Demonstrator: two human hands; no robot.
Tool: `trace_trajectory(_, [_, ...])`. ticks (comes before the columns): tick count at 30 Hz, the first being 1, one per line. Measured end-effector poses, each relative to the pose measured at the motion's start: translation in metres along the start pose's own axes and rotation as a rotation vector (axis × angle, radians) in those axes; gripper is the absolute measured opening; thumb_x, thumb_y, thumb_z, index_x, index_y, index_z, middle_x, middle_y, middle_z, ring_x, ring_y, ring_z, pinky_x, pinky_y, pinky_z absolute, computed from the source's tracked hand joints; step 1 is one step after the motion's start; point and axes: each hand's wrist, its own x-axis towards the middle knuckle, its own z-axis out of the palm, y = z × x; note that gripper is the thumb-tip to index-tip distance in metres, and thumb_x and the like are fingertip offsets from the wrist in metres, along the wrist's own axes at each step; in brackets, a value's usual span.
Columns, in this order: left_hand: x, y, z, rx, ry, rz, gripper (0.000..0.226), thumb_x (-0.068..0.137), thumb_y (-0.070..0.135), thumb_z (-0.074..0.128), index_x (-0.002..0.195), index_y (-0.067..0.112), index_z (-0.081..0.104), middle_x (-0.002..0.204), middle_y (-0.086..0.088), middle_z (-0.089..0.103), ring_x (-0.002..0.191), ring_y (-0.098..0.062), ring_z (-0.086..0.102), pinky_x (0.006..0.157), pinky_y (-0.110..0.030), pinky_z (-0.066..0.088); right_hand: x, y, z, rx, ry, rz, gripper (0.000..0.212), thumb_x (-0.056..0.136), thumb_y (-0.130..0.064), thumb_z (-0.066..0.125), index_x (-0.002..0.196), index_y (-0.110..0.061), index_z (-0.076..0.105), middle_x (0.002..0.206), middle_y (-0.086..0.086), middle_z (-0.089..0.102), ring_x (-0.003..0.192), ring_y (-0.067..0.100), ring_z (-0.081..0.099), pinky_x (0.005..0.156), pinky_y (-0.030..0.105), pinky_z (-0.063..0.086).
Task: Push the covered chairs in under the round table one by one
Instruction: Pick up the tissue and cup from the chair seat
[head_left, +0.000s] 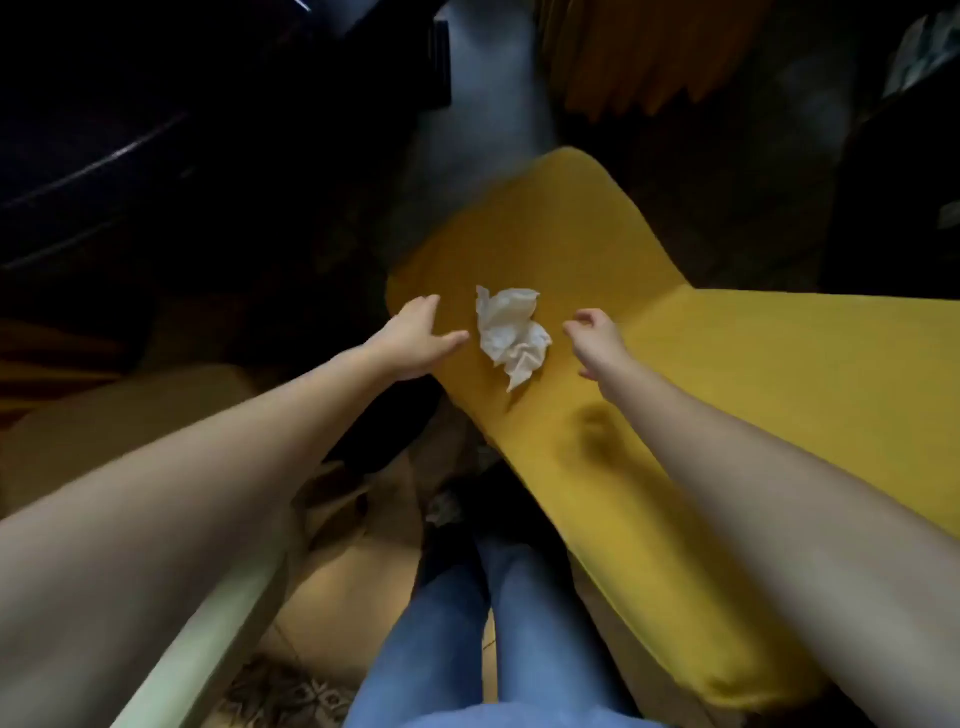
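Both hands reach toward the yellow covered chair (545, 244), left hand (415, 338) spread flat and released, right hand (597, 338) loosely curled and empty, flanking a crumpled tissue (511, 332), probably to push the chair.

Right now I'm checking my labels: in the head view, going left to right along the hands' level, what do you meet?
Left hand → crumpled tissue → right hand → yellow chair cover.

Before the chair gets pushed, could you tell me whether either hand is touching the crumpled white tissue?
Apart: the head view shows yellow cover between the crumpled white tissue and each hand, left and right.
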Motion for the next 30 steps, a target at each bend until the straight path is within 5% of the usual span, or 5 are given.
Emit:
trace_trajectory(5, [0.070, 0.027, 0.018, -0.202, -0.009, -0.066, 0.065, 0.092, 0.040, 0.052, 0.145, 0.014, 0.026, 0.153, -0.009, 0.028, 0.139, -0.025, 0.030, 0.107, -0.034, 0.031, 0.054, 0.028, 0.021, -0.084, -0.004, 0.093, 0.049, 0.093, -0.022, 0.045, 0.141, -0.018, 0.036, 0.110, 0.009, 0.051, 0.091, 0.024, 0.053, 0.077, 0.037, 0.046])
trace_trajectory(10, [0.126, 0.026, 0.064, -0.293, -0.010, -0.020, 0.068, 0.090, 0.031, 0.056, 0.147, 0.016, 0.024, 0.154, -0.009, 0.026, 0.139, -0.026, 0.030, 0.110, -0.039, 0.032, 0.095, 0.048, 0.049, -0.426, -0.093, -0.166, 0.070, 0.091, -0.019, 0.055, 0.150, -0.014, 0.017, 0.156, 0.011, 0.019, 0.141, 0.027, 0.026, 0.108, 0.035, 0.029])
trace_trajectory(18, [0.167, -0.021, 0.147, -0.070, 0.108, 0.032, 0.040, 0.089, 0.035, 0.054, 0.127, 0.024, 0.047, 0.134, -0.006, 0.045, 0.125, -0.028, 0.041, 0.100, -0.046, 0.036, 0.113, 0.086, 0.084, -0.654, -0.033, -0.380, 0.055, 0.084, -0.009, 0.054, 0.137, -0.017, 0.042, 0.152, 0.013, 0.022, 0.126, 0.037, 0.037, 0.095, 0.041, 0.039])
trace_trajectory(22, [0.135, -0.052, 0.167, -0.345, 0.134, -0.111, 0.016, 0.090, 0.027, 0.052, 0.103, 0.022, 0.057, 0.108, -0.001, 0.063, 0.096, -0.022, 0.059, 0.074, -0.034, 0.045, 0.091, 0.095, 0.101, -0.738, -0.060, -0.469, 0.056, 0.080, -0.008, 0.058, 0.134, -0.019, 0.046, 0.143, 0.013, 0.032, 0.115, 0.037, 0.047, 0.082, 0.039, 0.044])
trace_trajectory(30, [0.038, -0.151, 0.183, -0.816, 0.174, -0.523, 0.010, 0.090, 0.019, 0.055, 0.098, 0.012, 0.059, 0.099, -0.013, 0.063, 0.095, -0.029, 0.060, 0.081, -0.035, 0.045, 0.062, 0.094, 0.136, -0.756, -0.088, -0.335, 0.009, 0.087, -0.019, 0.056, 0.084, -0.014, 0.063, 0.093, 0.010, 0.057, 0.082, 0.032, 0.058, 0.059, 0.032, 0.036])
